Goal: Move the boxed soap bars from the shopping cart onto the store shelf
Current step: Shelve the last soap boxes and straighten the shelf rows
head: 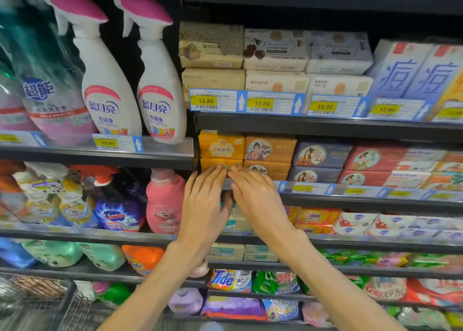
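Observation:
Two yellow boxed soap bars are stacked at the left end of the middle shelf (350,200): the upper box (221,146) and a lower box (220,163) under it. My left hand (204,205) and my right hand (255,200) reach side by side to the lower box, straight fingers touching its front face. Neither hand curls round anything. The shopping cart (37,303) shows as wire mesh at the bottom left; its contents are too blurred to tell.
Orange soap boxes (269,147), navy boxes (322,155) and red boxes (373,159) fill the same shelf to the right. Beige soap boxes (211,46) sit on the shelf above. Spray bottles (160,77) and a pink detergent bottle (164,200) stand left.

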`<state>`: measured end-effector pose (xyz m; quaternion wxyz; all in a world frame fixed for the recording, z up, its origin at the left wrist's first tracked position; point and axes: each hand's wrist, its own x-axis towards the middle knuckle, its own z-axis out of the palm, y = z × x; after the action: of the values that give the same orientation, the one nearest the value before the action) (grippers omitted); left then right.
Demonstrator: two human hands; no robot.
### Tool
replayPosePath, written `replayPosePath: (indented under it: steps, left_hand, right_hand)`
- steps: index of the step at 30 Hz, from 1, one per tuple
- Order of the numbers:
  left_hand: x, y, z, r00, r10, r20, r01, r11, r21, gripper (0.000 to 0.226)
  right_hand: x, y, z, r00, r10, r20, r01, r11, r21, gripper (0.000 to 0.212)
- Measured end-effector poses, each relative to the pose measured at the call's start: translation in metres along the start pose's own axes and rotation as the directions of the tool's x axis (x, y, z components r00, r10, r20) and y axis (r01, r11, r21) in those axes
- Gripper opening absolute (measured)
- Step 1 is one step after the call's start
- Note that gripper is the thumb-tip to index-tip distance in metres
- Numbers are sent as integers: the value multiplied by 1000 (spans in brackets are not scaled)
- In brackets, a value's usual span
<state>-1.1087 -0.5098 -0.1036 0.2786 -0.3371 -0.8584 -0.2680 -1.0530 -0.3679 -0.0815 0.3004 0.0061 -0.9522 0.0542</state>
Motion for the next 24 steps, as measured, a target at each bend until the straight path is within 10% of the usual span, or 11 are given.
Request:
replayPosePath:
  steps: [8,16,24]
  left_hand:
    - [25,1,-46,958,156,-240,-144,987,68,31]
    - [76,-20,-41,964,188,-189,-109,924,365,29]
    - [82,-26,-20,971,108,-214,3,887,462,29]
  right_hand:
    - [30,7,-27,954,-15,-298,14,1000,-6,28]
    - [74,7,-24,968,247,-36,-249,960,-129,43]
    - [72,10,-20,963,242,-116,-262,943,-206,44]
